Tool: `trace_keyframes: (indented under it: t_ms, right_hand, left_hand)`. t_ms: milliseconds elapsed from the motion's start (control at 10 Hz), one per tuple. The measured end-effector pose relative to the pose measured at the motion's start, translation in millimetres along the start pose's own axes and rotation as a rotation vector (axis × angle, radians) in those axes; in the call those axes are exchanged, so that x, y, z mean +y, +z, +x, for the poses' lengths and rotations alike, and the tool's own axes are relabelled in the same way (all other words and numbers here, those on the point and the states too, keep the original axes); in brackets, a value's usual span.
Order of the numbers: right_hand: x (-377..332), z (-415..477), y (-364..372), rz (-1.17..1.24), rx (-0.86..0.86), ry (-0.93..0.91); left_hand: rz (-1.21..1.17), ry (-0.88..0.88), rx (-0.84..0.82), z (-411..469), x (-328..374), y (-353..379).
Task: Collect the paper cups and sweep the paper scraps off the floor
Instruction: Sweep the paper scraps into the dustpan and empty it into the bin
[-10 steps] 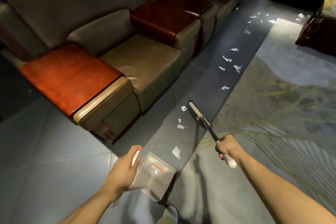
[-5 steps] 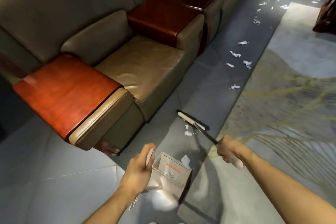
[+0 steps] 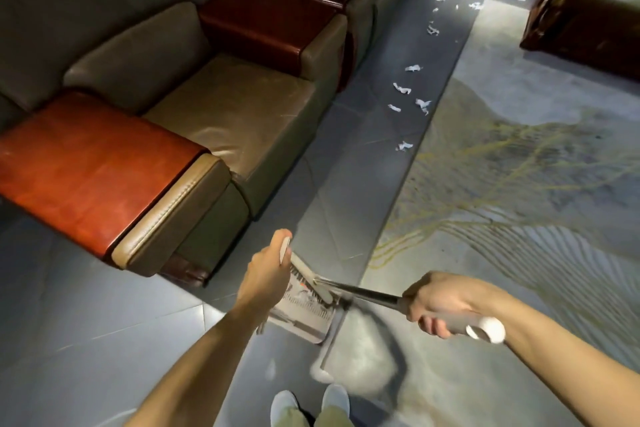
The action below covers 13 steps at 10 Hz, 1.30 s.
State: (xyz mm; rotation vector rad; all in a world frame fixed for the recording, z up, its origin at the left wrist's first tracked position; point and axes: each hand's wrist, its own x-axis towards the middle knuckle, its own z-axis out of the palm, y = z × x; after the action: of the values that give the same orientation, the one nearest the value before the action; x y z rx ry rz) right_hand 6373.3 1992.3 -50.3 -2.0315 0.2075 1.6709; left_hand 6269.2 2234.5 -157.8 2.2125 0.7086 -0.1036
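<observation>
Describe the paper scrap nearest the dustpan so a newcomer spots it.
Follow the grey tile strip between the sofa and the patterned rug. The scrap lies alone beside the rug's edge, nearer the dustpan than the cluster of scraps beyond it.

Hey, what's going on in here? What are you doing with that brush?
A person is sweeping up. The right hand grips the broom by its handle, and the left hand holds the dustpan by its handle. The broom's head sits right at the dustpan on the grey floor, beside the sofa. More paper scraps lie farther along the floor, near the carpet.
</observation>
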Motion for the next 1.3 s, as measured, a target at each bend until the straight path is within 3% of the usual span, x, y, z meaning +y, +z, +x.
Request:
trace_keyframes:
  t_ms: [200, 300, 400, 500, 600, 700, 900, 1100, 1300]
  right_hand:
    - [-3.8, -5.1, 7.7, 0.068, 0.174, -0.055]
    - [-10.9, 14.7, 20.1, 0.011, 0.269, -0.099]
    - [-13.6, 39.4, 51.8, -0.218, 0.363, -0.109]
    - [-6.0, 58.6, 88.6, -0.282, 0.316, -0.097]
    - [-2.3, 61.7, 109.8, -0.066, 0.155, -0.124]
    - [-12.6, 54.4, 106.4, -0.006, 0.112, -0.114]
    - [-34.8, 33.9, 39.9, 0.122, 0.186, -0.143]
    - [-49.7, 53.5, -2.4, 0.201, 0.454, -0.186]
    - [-63.4, 89.5, -113.3, 0.374, 0.602, -0.279]
  left_hand:
    - [-0.013, 0.024, 0.004, -17.1, -29.2, -24.6]
    - [-0.019, 0.018, 0.007, -17.7, -42.2, -38.5]
    - [0.006, 0.022, -0.044, -15.3, -58.1, -42.7]
    - [0.030, 0.027, -0.050, -7.0, -65.2, -46.6]
    - [0.043, 0.015, -0.071, 4.1, -62.9, -51.3]
    - [0.076, 0.055, -0.095, 11.9, -55.9, -52.2]
    - [0.066, 0.096, -0.114, 34.6, -36.3, -56.5]
    - [0.016, 0.134, -0.082, 86.6, 22.9, -51.4]
    - [0.028, 0.174, -0.037, 175.7, 90.8, -38.3]
